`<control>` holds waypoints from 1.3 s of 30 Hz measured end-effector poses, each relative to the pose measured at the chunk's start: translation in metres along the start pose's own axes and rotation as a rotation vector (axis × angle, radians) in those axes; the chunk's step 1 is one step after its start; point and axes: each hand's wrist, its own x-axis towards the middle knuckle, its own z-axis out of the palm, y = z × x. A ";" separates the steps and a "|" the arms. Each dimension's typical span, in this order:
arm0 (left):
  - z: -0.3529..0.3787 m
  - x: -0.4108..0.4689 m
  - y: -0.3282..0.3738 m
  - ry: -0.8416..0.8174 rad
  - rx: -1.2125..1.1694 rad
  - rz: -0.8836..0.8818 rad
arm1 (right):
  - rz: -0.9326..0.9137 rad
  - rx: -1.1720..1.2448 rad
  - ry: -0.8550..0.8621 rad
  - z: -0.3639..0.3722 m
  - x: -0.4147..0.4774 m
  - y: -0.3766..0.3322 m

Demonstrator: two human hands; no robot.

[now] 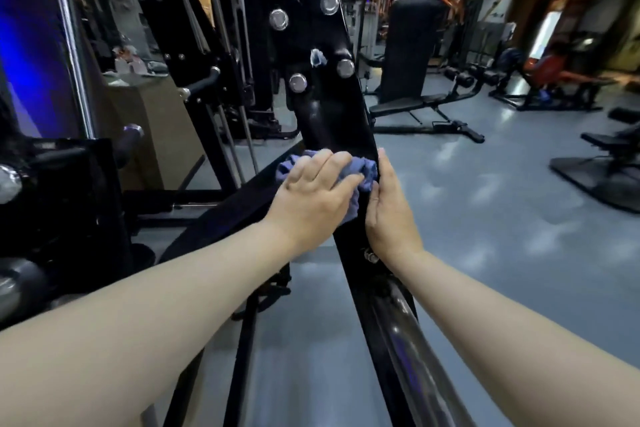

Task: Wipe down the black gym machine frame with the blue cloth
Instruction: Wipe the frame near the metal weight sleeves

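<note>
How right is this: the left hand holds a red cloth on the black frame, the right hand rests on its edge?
Head view: the cloth is blue, not red. The left hand holds it on the black frame; the right hand rests on its edge.

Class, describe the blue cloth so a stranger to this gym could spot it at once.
Find the slanted black frame rising up the picture's middle, studded with silver bolts. Below the bolts, the left hand holds a crumpled blue cloth against it. Nothing else on that glossy metal is soft or bunched.
</note>
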 end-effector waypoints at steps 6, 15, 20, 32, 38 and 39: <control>-0.012 0.053 -0.047 0.063 -0.001 -0.245 | -0.001 -0.162 0.061 0.002 -0.012 -0.010; 0.004 0.018 0.006 -0.036 -0.099 -0.035 | 0.054 -0.047 0.048 0.002 -0.007 -0.020; -0.011 0.071 -0.031 0.079 -0.142 -0.339 | -0.087 -0.118 0.096 0.007 -0.013 -0.048; -0.046 0.067 -0.037 -0.227 -0.513 -0.451 | -0.272 -0.070 0.171 0.037 0.033 -0.063; -0.031 0.069 -0.041 -0.064 -0.355 -0.580 | -0.395 -0.208 0.200 0.029 0.049 -0.065; -0.027 0.073 -0.039 -0.011 -0.331 -0.574 | -0.393 -0.151 0.216 0.024 0.048 -0.061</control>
